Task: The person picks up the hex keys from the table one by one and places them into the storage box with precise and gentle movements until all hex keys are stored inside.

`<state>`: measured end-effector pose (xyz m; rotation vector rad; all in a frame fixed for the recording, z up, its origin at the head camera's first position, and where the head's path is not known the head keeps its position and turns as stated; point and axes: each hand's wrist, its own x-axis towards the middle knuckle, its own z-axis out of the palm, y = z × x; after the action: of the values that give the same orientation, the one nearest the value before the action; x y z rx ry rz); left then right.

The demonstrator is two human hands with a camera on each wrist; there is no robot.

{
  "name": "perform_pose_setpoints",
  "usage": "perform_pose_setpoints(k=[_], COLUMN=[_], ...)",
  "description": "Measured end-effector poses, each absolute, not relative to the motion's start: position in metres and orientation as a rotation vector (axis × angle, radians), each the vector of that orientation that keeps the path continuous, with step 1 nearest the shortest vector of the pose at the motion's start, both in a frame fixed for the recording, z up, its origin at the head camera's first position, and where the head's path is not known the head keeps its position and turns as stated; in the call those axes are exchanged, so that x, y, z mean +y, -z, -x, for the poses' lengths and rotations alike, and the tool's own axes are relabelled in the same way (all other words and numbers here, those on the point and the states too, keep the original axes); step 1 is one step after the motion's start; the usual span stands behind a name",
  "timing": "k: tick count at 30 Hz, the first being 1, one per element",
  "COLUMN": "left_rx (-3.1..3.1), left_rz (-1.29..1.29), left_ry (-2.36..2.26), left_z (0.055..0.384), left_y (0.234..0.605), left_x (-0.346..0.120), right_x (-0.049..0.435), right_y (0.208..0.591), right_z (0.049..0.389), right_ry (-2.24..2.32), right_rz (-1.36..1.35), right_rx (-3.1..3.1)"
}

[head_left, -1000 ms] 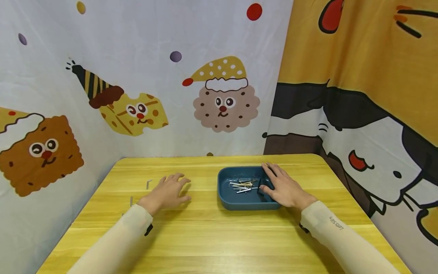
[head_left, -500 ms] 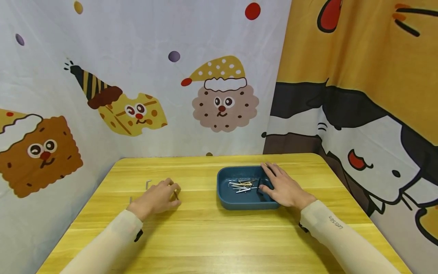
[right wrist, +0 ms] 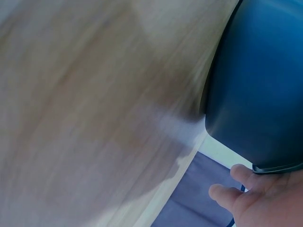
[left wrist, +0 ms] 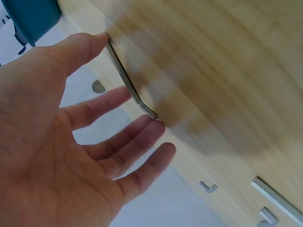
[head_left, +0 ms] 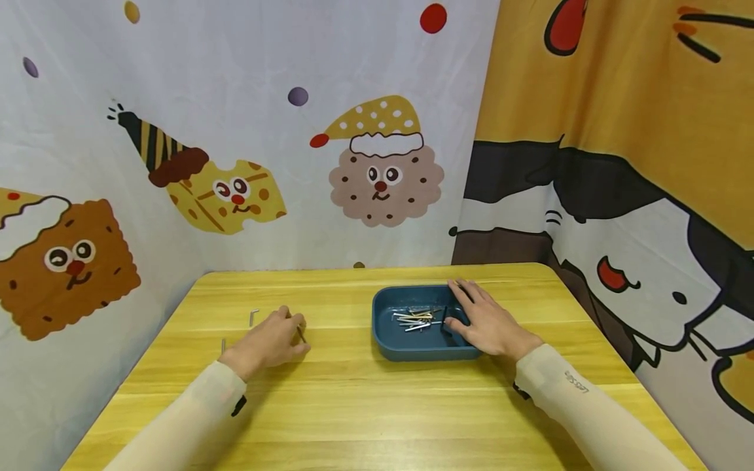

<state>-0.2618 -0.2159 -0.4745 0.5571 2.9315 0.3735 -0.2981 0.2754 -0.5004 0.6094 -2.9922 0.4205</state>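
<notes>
Left wrist view, pinching a hex key [left wrist: 123, 73] in the left hand [left wrist: 54, 156]; head view, holding it at the table [head_left: 353, 412], left of the blue tray [head_left: 427, 354]; right wrist view, resting the right hand [right wrist: 270, 201], fingers spread, on the tray's rim.

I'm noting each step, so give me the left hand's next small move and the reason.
Probably carry the hex key toward the blue tray: the left hand pinches it to the left of the tray, and similar-looking slim metal pieces lie inside, where it likely belongs too.
</notes>
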Motion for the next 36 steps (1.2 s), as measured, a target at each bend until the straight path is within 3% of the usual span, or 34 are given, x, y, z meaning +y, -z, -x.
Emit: perform_pose_setpoints(k=[36], left_rx=[2.944], left_rz=[-0.503], left_ry=[-0.33], left_z=[0.2627], left_y=[0.4748], left_x=[-0.2104], right_x=[0.2714], right_y=[0.4968], right_z=[0.2953], right_ry=[-0.353], right_rz=[-0.572], right_rx=[-2.999])
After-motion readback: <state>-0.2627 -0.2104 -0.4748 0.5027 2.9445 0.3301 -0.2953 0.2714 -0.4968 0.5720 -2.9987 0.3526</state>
